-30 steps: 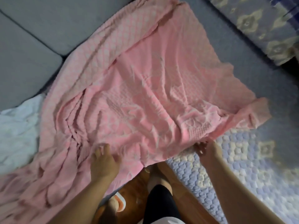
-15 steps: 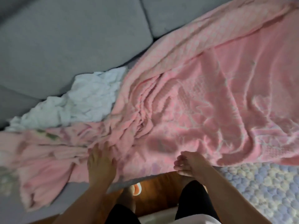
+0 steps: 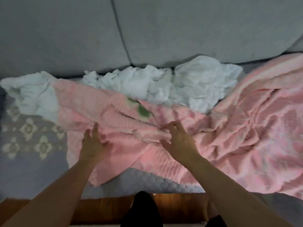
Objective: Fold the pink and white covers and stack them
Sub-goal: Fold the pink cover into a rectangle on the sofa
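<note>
The pink cover [image 3: 229, 136] lies rumpled across the sofa seat [image 3: 32, 169], reaching its front edge, with the white cover [image 3: 164, 86] bunched behind it against the back cushions [image 3: 180, 30]. Left hand [image 3: 93, 145] rests on the pink cover, its grip open with straight fingers. Right hand [image 3: 180, 141] hovers just beside, fingers loosely curled, holding nothing.

dim, flat indoor light; soft motion blur throughout, wide-angle bending at the edges.

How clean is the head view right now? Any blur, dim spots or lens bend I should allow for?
Head view: dim, flat light, no glare; the whole frame is soft with motion blur, so the pink cover weave and white cover folds smear; left hand and right hand fingers are fuzzy-edged; the sofa back bows from wide-angle distortion.
</note>
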Action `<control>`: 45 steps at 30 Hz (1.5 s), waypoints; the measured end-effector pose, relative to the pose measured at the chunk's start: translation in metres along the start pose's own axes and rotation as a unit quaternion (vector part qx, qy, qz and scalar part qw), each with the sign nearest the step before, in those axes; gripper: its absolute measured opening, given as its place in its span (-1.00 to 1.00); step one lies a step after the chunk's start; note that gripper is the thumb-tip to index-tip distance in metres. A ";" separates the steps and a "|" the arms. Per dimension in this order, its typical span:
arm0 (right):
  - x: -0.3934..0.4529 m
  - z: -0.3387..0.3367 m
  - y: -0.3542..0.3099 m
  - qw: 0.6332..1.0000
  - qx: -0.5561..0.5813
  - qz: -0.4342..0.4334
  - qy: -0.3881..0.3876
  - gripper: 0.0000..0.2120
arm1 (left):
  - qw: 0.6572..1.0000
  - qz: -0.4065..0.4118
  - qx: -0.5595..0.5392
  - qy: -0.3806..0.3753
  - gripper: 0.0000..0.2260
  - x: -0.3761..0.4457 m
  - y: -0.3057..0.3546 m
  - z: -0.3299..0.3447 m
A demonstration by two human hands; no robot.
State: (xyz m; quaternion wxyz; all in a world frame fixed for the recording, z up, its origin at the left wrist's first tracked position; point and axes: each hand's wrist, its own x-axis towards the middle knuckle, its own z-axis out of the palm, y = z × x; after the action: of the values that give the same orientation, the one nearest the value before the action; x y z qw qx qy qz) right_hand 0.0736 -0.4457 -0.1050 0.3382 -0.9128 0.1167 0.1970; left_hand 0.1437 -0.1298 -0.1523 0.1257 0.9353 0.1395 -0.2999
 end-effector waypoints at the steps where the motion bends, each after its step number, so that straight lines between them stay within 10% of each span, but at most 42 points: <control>1: 0.006 0.016 -0.015 0.996 -0.069 -0.018 -0.050 -0.37 | 1.000 0.006 -0.007 -0.004 -0.14 0.005 -0.012 -0.002; 4: 0.024 0.044 -0.032 0.965 -0.240 0.005 -0.103 -0.16 | 0.998 -0.017 -0.059 0.007 -0.18 0.019 -0.044 -0.004; 9: 0.039 0.035 -0.032 0.967 -0.238 0.052 -0.070 -0.63 | 0.991 -0.068 -0.117 -0.003 -0.11 0.028 -0.066 -0.016; 15: -0.011 -0.034 -0.059 0.949 -0.007 0.043 -0.313 -0.51 | 0.954 0.269 0.092 0.092 0.03 0.014 -0.015 -0.028; 19: -0.029 -0.074 -0.061 0.918 0.021 -0.016 -0.396 -0.48 | 0.933 0.312 0.142 0.109 -0.53 -0.005 0.038 -0.038; 23: -0.033 -0.140 -0.085 0.865 -0.139 -0.031 -0.482 -0.64 | 0.969 0.203 0.067 -0.121 -0.54 -0.055 0.044 -0.101; 28: -0.004 -0.200 -0.133 0.808 -0.342 -0.058 -0.477 -0.67 | 0.833 0.203 0.311 -0.411 -0.56 -0.138 0.013 -0.209; 30: 0.032 -0.218 -0.167 0.884 -0.344 -0.072 -0.307 -0.81 | 0.857 0.219 0.344 -0.314 -0.61 -0.129 0.022 -0.271; 33: 0.066 -0.241 -0.229 0.965 -0.197 -0.088 0.148 -0.72 | 0.954 0.198 0.184 0.128 -0.61 -0.080 0.049 -0.373; 36: 0.055 -0.229 -0.265 0.925 -0.035 -0.117 0.359 -0.42 | 0.876 0.165 0.103 0.441 -0.67 -0.031 0.045 -0.427; 40: 0.009 -0.111 -0.234 0.969 0.047 -0.066 0.235 -0.54 | 0.906 0.185 0.290 0.245 -0.64 0.021 -0.012 -0.353; 42: -0.032 -0.030 -0.192 0.990 0.017 0.109 0.089 -0.61 | 0.967 0.144 0.199 0.068 -0.62 0.028 -0.054 -0.287; 45: -0.105 0.121 -0.119 0.915 0.077 0.388 -0.083 -0.80 | 0.973 0.124 0.009 -0.195 -0.49 0.016 -0.126 -0.191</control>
State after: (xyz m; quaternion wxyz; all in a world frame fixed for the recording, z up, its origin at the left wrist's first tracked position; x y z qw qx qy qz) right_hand -0.0125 -0.2685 -0.0746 0.3125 -0.7474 0.4483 0.3779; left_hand 0.2145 0.0517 -0.0301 0.1779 0.8697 -0.0072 -0.4603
